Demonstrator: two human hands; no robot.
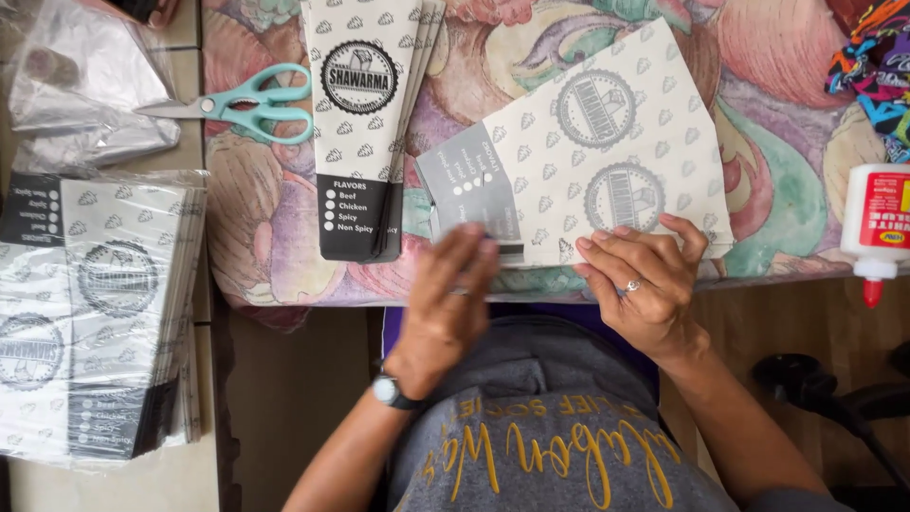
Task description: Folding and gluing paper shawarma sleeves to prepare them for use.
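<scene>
A flat printed paper sheet (607, 142), white with round grey emblems and a grey-black end panel, lies on the patterned table cover (777, 180) in front of me. My left hand (450, 299) presses its fingertips flat on the sheet's dark end panel near the table edge. My right hand (645, 284), wearing a ring, rests its spread fingers on the sheet's lower edge. A finished folded paper sleeve stack (365, 123) lies just left of the sheet.
Teal-handled scissors (251, 104) lie at the upper left beside clear plastic bags (85, 85). A plastic-wrapped pile of printed sheets (95, 313) sits at the left. A white glue bottle with red tip (877, 228) lies at the right edge, colourful fabric (877, 66) above it.
</scene>
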